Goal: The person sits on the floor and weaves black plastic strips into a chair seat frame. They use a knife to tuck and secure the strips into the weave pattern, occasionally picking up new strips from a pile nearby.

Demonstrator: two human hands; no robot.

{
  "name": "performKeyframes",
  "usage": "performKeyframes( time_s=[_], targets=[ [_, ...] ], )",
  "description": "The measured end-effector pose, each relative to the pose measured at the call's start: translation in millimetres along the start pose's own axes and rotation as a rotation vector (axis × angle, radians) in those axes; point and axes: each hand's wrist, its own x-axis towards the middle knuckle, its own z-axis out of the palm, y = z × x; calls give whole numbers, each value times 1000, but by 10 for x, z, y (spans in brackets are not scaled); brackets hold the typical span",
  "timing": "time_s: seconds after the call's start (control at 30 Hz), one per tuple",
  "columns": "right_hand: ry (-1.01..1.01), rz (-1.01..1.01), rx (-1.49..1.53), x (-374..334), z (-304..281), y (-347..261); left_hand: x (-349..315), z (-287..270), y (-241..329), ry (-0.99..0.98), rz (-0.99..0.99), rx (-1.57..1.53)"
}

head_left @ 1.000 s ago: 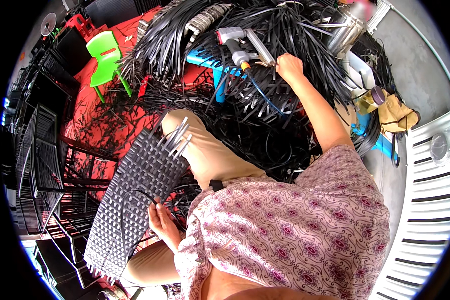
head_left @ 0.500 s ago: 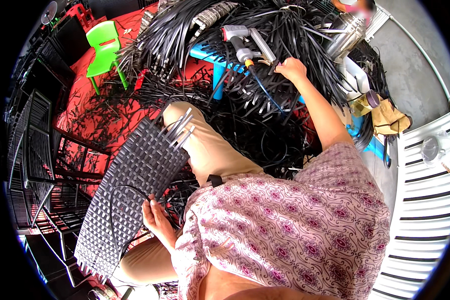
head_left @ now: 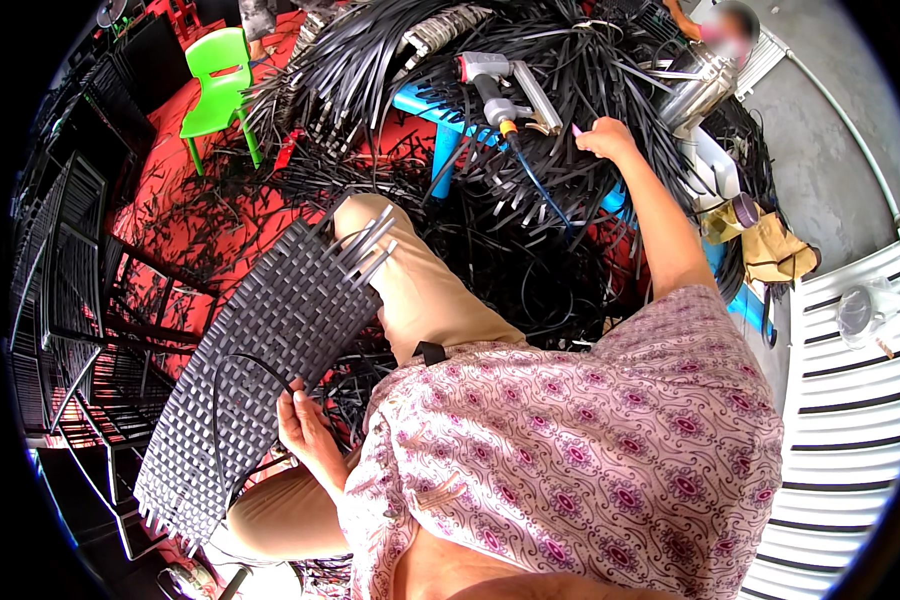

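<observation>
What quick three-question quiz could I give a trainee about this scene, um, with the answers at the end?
1. Multiple choice: what colour is the plastic chair?
a) blue
b) green
c) white
2. True or false: the grey air tool lies to the left of the right hand, as the wearer sees it.
3. Short answer: what does the left hand hold beside the woven panel?

Key:
1. b, green.
2. True.
3. A thin black strip, which loops over the panel.
</observation>
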Motion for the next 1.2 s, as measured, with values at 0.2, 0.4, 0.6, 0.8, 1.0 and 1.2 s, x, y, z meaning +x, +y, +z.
performKeyframes(
  time_s=[0.2, 0.4, 0.6, 0.8, 1.0, 1.2],
  targets=[
    [-90, -23, 267, -113, -254, 444, 13, 13, -49, -1, -14, -4],
    [-150, 7, 447, -28, -196, 531, 21, 20, -78, -11, -14, -21],
    [255, -86, 200, 74, 72, 471, 21, 35, -60, -16, 4, 16],
    [60, -105, 587, 114, -597, 676, 8, 11, -109, -10, 25, 21],
    [-185, 25, 1140, 131, -808, 1276, 4, 7, -90, -6, 40, 55],
    [-261, -195, 1986, 117, -666, 1588, 34, 127, -196, -63, 123, 44]
  ],
)
